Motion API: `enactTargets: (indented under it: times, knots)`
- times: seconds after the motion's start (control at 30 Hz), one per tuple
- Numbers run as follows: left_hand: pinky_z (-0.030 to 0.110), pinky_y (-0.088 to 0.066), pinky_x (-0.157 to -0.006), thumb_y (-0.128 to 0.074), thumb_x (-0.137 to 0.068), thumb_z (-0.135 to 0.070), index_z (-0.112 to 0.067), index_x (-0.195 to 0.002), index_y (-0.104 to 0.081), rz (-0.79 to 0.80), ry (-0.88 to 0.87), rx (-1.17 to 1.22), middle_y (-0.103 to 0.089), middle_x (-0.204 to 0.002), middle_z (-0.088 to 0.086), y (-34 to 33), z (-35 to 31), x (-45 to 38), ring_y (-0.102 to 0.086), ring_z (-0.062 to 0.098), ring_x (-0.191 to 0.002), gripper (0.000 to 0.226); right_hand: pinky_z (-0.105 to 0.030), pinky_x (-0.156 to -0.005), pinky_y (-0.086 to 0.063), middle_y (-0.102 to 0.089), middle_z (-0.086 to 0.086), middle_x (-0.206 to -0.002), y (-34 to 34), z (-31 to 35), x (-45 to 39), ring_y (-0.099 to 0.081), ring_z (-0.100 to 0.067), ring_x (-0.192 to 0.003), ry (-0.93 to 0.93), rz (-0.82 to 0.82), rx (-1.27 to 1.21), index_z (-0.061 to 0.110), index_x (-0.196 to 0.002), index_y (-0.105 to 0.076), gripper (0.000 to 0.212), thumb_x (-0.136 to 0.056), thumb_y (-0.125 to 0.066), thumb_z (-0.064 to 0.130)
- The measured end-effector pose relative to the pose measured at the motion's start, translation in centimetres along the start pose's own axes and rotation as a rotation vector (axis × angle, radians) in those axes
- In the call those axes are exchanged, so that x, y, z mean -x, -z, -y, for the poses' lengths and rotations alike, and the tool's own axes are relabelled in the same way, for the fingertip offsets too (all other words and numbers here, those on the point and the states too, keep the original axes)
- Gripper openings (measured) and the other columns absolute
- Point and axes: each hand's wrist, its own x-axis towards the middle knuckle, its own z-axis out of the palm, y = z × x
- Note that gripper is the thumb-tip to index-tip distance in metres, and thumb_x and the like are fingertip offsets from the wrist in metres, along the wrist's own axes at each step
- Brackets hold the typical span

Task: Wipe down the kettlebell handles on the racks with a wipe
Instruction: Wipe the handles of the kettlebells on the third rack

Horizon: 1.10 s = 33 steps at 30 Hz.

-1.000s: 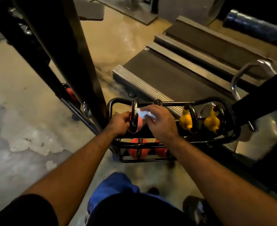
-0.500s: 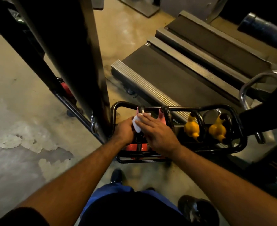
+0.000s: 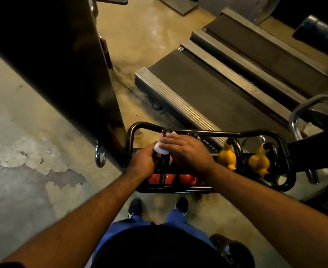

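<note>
both my arms reach forward and down, forearms bare. my left hand (image 3: 142, 161) curls its fingers in a grip, knuckles up. my right hand (image 3: 186, 151) lies palm down just beside it, fingers extended leftward, pressing.

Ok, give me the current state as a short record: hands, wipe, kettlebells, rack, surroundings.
left hand: grips the pink kettlebell on the rack's top shelf
right hand: presses the wipe onto that kettlebell's black handle
yellow kettlebells: two, on the top shelf to the right, untouched
red kettlebells: lower shelf, partly hidden
rack: black tube frame, on the floor
surroundings: treadmill behind the rack
</note>
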Motion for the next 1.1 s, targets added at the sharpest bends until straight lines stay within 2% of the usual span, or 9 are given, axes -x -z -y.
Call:
enactTargets:
  times: [0.13, 0.27, 0.37, 0.47, 0.6, 0.7, 0.83, 0.9, 1.1]
  knots:
    - [0.033, -0.052, -0.098, -0.063, -0.092, -0.020, -0.033, -0.139, -0.052, 0.009, -0.043, -0.047, -0.064, -0.128, -0.004, -0.6, 0.6, -0.3, -0.062, 0.014, -0.113, 0.050, -0.048, -0.099, -0.054, -0.064, -0.013, -0.134, 1.3, -2.2, -1.8, -0.061, -0.031, -0.125, -0.140, 0.084, -0.021, 0.011, -0.119, -0.071, 0.035, -0.093, -0.051, 0.022]
    - [0.030, -0.050, -0.102, -0.066, -0.090, -0.012, -0.035, -0.142, -0.048, 0.072, -0.116, 0.133, -0.048, -0.147, -0.011, -1.5, 1.5, -0.3, -0.056, 0.005, -0.122, 0.060, -0.043, -0.106, -0.047, -0.065, -0.015, -0.133, 1.2, -2.8, -1.3, -0.060, -0.032, -0.126, 0.015, 0.243, -0.020, 0.007, -0.118, -0.071, 0.042, -0.094, -0.043, 0.028]
    - [0.035, -0.043, -0.110, -0.065, -0.091, -0.020, -0.039, -0.144, -0.043, 0.052, -0.113, 0.025, -0.037, -0.155, -0.012, -2.0, 1.6, -0.6, -0.047, 0.012, -0.133, 0.061, -0.047, -0.095, -0.056, -0.068, -0.016, -0.128, 2.0, -4.0, -1.7, -0.065, -0.033, -0.119, -0.018, 0.244, -0.019, 0.007, -0.114, -0.071, 0.042, -0.095, -0.043, 0.031]
    - [0.030, -0.044, -0.108, -0.063, -0.093, -0.019, -0.035, -0.145, -0.043, 0.008, -0.063, 0.048, -0.038, -0.154, -0.009, -2.1, 0.8, -0.6, -0.048, 0.011, -0.131, 0.058, -0.046, -0.086, -0.057, -0.068, -0.010, -0.123, 2.8, -3.4, -3.0, -0.065, -0.030, -0.112, -0.182, 0.289, -0.047, 0.011, -0.111, -0.070, 0.044, -0.095, -0.037, 0.036]
    - [0.019, -0.048, -0.092, -0.060, -0.096, -0.027, -0.039, -0.145, -0.041, 0.015, -0.045, 0.118, -0.048, -0.145, -0.014, -1.9, 1.1, 0.0, -0.056, 0.003, -0.117, 0.054, -0.041, -0.082, -0.057, -0.068, -0.001, -0.123, 2.8, -3.2, -3.7, -0.065, -0.022, -0.111, -0.078, 0.414, -0.078, 0.015, -0.112, -0.070, 0.049, -0.094, -0.033, 0.042]
    - [0.031, -0.050, -0.101, -0.057, -0.097, -0.026, -0.046, -0.145, -0.037, 0.012, -0.068, 0.062, -0.036, -0.154, -0.018, -2.0, 1.7, -0.1, -0.052, 0.008, -0.126, 0.056, -0.040, -0.087, -0.054, -0.069, 0.005, -0.117, 3.0, -3.7, -5.2, -0.065, -0.015, -0.106, -0.230, 0.395, -0.108, 0.022, -0.114, -0.068, 0.047, -0.097, -0.030, 0.043]
    - [0.043, -0.052, -0.099, -0.055, -0.095, -0.042, -0.050, -0.142, -0.039, 0.010, -0.041, 0.150, -0.044, -0.148, -0.018, -1.7, 1.5, 0.3, -0.054, 0.009, -0.125, 0.050, -0.036, -0.080, -0.053, -0.069, 0.005, -0.105, 2.2, -2.7, -6.0, -0.063, -0.015, -0.097, -0.114, 0.485, -0.044, 0.021, -0.103, -0.069, 0.030, -0.094, -0.043, 0.033]
    - [0.042, -0.051, -0.100, -0.056, -0.096, -0.036, -0.043, -0.145, -0.039, 0.004, -0.010, 0.118, -0.045, -0.149, -0.012, -1.7, 1.6, 0.0, -0.053, 0.013, -0.128, 0.052, -0.036, -0.080, -0.053, -0.069, 0.006, -0.104, 2.6, -3.2, -6.1, -0.064, -0.015, -0.097, -0.182, 0.474, -0.071, 0.023, -0.102, -0.069, 0.030, -0.096, -0.041, 0.034]
    - [0.041, -0.052, -0.099, -0.054, -0.097, -0.037, -0.037, -0.144, -0.040, 0.016, -0.007, 0.105, -0.048, -0.146, -0.010, -1.7, 1.2, 0.1, -0.056, 0.014, -0.123, 0.049, -0.036, -0.091, -0.053, -0.064, -0.006, -0.132, 3.7, -2.2, -4.4, -0.060, -0.022, -0.120, -0.076, 0.483, -0.120, 0.013, -0.118, -0.070, 0.042, -0.100, -0.039, 0.036]
